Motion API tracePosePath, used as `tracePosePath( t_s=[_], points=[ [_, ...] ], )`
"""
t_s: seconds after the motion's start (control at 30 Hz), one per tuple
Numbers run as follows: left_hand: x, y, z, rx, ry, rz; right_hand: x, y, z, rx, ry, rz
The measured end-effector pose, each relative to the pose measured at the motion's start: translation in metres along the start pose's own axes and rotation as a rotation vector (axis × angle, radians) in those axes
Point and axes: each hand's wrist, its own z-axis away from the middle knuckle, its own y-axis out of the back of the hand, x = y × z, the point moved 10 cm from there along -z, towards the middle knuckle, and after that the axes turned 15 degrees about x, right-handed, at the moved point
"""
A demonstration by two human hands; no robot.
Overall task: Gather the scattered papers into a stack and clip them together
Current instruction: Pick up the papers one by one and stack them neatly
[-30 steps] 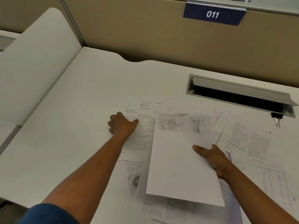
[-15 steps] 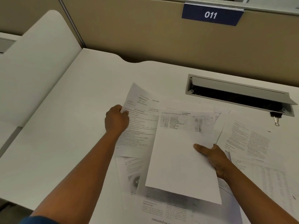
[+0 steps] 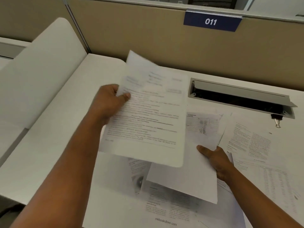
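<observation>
White printed sheet [image 3: 148, 112] pinched in left hand [image 3: 108, 102], right hand [image 3: 215, 159] gripping another sheet [image 3: 189, 181]

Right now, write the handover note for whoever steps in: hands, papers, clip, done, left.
Left hand: pinching a lifted text sheet by its left edge, above the desk.
Right hand: gripping the table-printed sheet by its right edge.
Other papers lie loose on the desk, right and near side.
Binder clip sits by the cable tray, untouched.
Done: two sheets in hand. Left: gather the rest, square the stack, clip.
</observation>
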Motion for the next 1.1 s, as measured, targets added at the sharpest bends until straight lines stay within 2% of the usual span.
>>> tracePosePath(
  t_s=[0.2, 0.4, 0.63, 0.83, 1.1],
  points=[
    [-0.073, -0.101, 0.068, -0.302, 0.182, -0.079, -0.009, -0.01, 0.013, -0.065, 0.051, 0.007],
    [-0.094, -0.132, 0.105, -0.424, 0.233, -0.141, -0.008, -0.012, 0.03, -0.087, 0.045, 0.098],
    [-0.096, -0.137, 0.12, -0.4, 0.134, -0.202, -0.002, -0.004, 0.039, -0.105, 0.012, 0.097],
    [-0.098, -0.141, 0.132, -0.393, 0.213, -0.041, 0.004, -0.008, 0.051, -0.19, -0.01, 0.047],
    [-0.111, -0.148, 0.144, -0.406, 0.331, 0.047, 0.013, -0.002, 0.059, -0.189, -0.001, 0.036]
  ],
)
